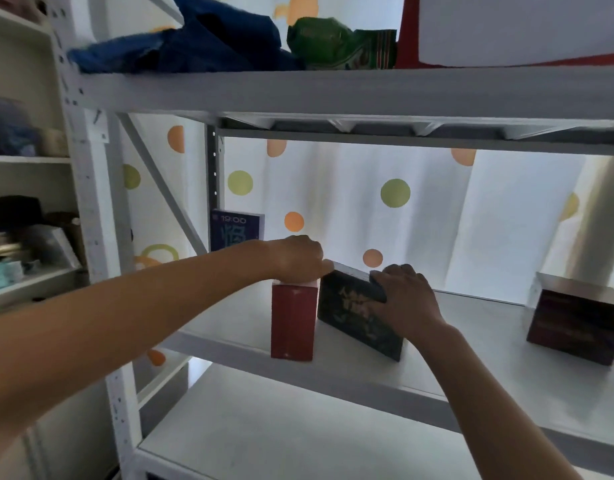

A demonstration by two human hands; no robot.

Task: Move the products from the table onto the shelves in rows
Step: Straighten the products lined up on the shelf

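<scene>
On the middle shelf (472, 362), an upright box (293, 323) is set at the left, with a tilted box (354, 317) touching it on the right. A third box (579, 323) is placed well apart at the right. A book (236, 230) is stood behind, at the back left. Cloth (194, 39) and a packet (333, 43) are laid on the shelf above.

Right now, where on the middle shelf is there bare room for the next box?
Bare shelf lies between the black box and the dark box at the right. Another patch lies left of the red box, in front of the blue box. It is crowded where both hands meet the red and black boxes.
</scene>
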